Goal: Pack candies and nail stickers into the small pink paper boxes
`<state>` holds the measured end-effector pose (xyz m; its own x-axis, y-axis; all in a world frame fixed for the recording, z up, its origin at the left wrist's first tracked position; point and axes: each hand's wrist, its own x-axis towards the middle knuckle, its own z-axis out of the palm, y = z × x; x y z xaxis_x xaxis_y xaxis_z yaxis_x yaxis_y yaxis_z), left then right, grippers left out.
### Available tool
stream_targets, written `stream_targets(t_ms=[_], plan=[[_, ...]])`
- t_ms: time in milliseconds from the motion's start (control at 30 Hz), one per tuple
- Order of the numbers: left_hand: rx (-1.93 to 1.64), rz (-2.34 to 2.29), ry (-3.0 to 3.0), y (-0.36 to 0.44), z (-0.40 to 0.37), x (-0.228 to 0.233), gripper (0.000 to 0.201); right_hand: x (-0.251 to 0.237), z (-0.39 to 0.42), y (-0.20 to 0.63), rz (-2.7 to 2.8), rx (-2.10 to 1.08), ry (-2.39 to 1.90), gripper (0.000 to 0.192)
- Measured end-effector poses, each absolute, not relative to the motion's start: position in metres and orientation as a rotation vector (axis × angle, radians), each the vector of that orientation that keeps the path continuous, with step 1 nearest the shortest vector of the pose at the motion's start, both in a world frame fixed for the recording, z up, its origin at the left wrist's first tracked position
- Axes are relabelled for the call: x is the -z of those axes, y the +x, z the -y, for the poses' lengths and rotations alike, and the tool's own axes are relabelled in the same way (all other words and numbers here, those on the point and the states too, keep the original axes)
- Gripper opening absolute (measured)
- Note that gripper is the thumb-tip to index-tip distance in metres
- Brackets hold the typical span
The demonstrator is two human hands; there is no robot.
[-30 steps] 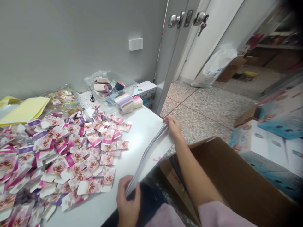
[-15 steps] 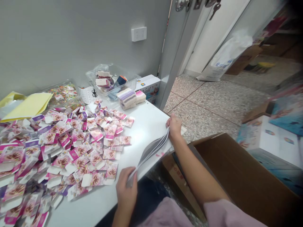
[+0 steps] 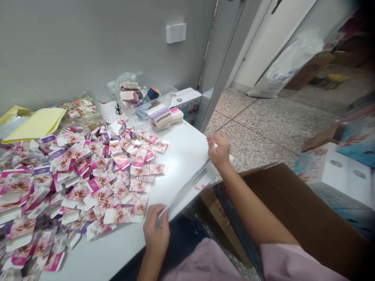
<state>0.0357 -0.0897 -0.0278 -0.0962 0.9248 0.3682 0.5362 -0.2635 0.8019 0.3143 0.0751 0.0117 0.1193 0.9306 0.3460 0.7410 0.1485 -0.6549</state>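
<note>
Pinched a thin stack of white sheets (image 3: 190, 191) by its near end in the left hand (image 3: 156, 228), nearly closed; half-curled the right hand (image 3: 220, 151) at the far end, but could not tell whether gripping. Held the stack aslant over the edge of the smooth white counter (image 3: 181, 150). Saw glossy pink-and-white cardboard boxes (image 3: 101, 181) heaped leftward, near soft, banded sponge blocks (image 3: 159, 116). Noted striped pieces (image 3: 129, 96) in a clear plastic tub (image 3: 165, 99), multicoloured bits (image 3: 79, 106) in a transparent tray (image 3: 98, 116) and a deep brown carton (image 3: 284, 203) open at right.
</note>
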Motion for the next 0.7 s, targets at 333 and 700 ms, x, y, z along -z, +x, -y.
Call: stream_targets(t_ms=[333,700], plan=[[-1.324,-1.652,1.675,0.035,0.088,0.028,0.007,-0.027,-0.003,0.282,2.641,-0.459,-1.458,0.017],[-0.969,-1.58,1.569,-0.041,0.082,-0.082,0.017,-0.104,0.023,0.257,2.628,-1.333,-1.042,0.015]])
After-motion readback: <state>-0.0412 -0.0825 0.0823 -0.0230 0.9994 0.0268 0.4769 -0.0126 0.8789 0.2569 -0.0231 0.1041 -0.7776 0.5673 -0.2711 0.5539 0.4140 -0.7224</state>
